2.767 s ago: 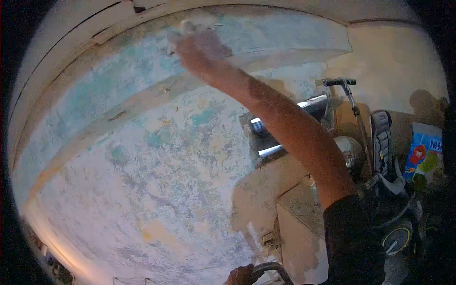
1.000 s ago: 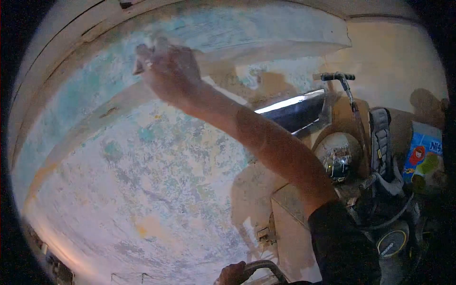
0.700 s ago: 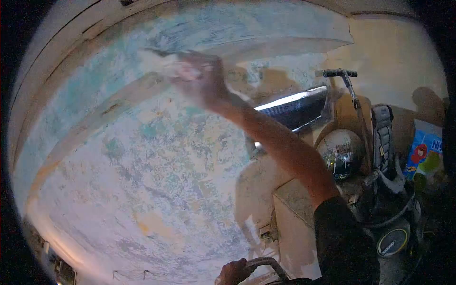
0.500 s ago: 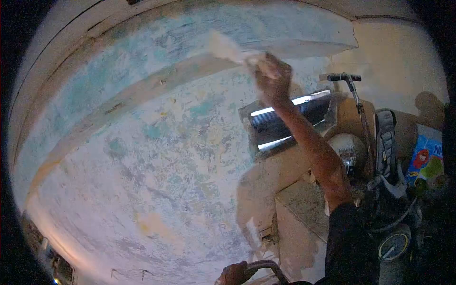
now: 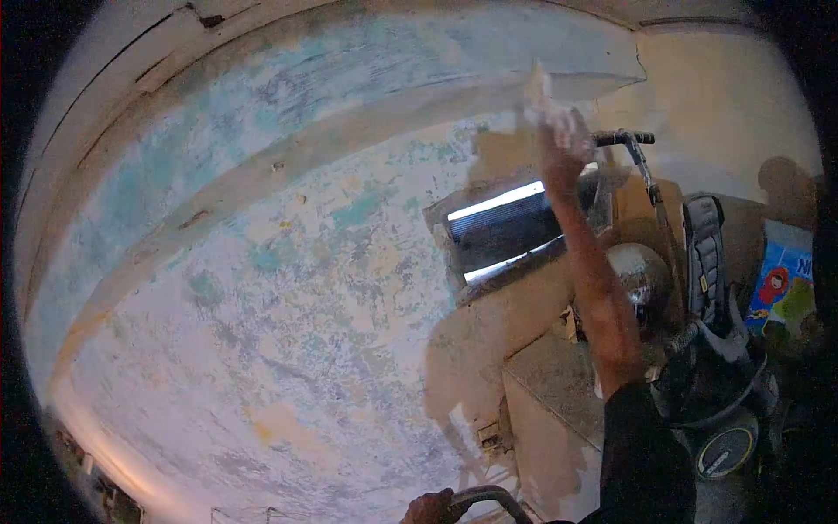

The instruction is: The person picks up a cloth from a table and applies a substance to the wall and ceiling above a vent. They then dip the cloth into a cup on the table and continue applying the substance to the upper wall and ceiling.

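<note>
My right hand is raised high against a wall of patchy, peeling blue and cream paint, near a pale ledge that runs across it. It grips a small pale pad or sheet, blurred, pressed at the wall's upper right. My left hand is low at the bottom edge, closed around a curved dark metal handle. A dark sleeve covers my right upper arm.
A small louvred window glows to the right of the wall. Beside it stand a shiny helmet, a bicycle-like handlebar, a dark backpack with straps and a blue printed bag. A concrete block sits below.
My right hand has swept along the wall from the upper left to the upper right with the pale pad. My left hand has stayed on the handle.
</note>
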A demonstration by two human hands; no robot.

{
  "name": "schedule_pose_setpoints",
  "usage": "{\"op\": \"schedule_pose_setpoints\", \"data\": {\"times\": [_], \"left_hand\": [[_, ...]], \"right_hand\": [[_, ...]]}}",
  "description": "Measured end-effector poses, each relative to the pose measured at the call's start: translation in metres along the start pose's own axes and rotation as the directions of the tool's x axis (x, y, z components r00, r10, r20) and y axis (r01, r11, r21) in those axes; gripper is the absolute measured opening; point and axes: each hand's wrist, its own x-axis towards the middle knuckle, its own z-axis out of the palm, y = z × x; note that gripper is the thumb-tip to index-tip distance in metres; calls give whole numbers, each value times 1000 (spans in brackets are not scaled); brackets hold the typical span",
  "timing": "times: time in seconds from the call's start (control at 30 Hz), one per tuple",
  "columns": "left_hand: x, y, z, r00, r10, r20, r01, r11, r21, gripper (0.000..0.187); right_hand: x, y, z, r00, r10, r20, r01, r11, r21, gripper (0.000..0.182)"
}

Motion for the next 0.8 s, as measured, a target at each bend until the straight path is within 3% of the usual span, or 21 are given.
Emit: {"op": "schedule_pose_setpoints", "data": {"times": [0.07,0.13,0.17,0.2,0.23,0.3,0.37,0.4,0.47,0.5,0.57,0.6,0.67,0.7,0.77,0.8], "left_hand": [[-1,-13,14,995,67,-70,-72,995,-68,42],[1,0,6,998,12,-65,-16,998,-57,41],[1,4,3,997,-42,-62,39,998,-49,41],[0,2,7,997,-47,-60,44,998,-45,41],[0,-6,14,996,-23,-82,14,994,-105,41],[-2,-17,28,994,-8,-108,-9,987,-161,41],[-4,-21,38,978,-23,-206,-9,989,-150,42],[-5,-21,39,977,-33,-210,1,989,-149,42],[-5,-19,35,980,-47,-191,14,985,-170,43],[-6,-21,38,979,-54,-195,21,985,-170,43],[-4,-27,47,975,-63,-213,37,992,-124,44],[-3,-29,51,975,-68,-213,41,991,-127,44],[-4,-32,55,979,-72,-190,72,997,-4,45],[-5,-31,53,978,-80,-192,80,997,-8,45],[-3,-26,45,984,-127,-125,125,992,-25,46],[-3,-25,44,983,-131,-132,128,991,-31,46]], "right_hand": [[15,-34,-16,995,-37,98,32,998,57,22],[20,-75,-24,970,109,216,-169,945,282,20],[18,-93,-22,926,258,276,-361,816,450,19],[-5,-101,1,979,152,137,-199,869,454,26],[13,-134,-25,895,367,253,-435,593,678,27],[29,-160,-43,946,150,288,-314,649,693,32],[18,-193,-46,923,184,337,-384,459,801,34],[13,-206,-51,921,188,340,-388,449,805,34],[9,-228,-63,900,-8,435,-401,372,837,33],[6,-239,-68,900,-6,435,-403,364,839,33],[0,-252,-70,919,-241,311,-236,294,926,32],[-4,-254,-68,919,-242,312,-238,290,927,32],[-11,-255,-60,871,-406,277,-171,278,945,34],[-17,-247,-52,876,-395,277,-216,192,957,40],[-29,-224,-39,829,-389,401,-274,343,899,40],[-32,-209,-30,806,-350,477,-389,295,873,37]]}}
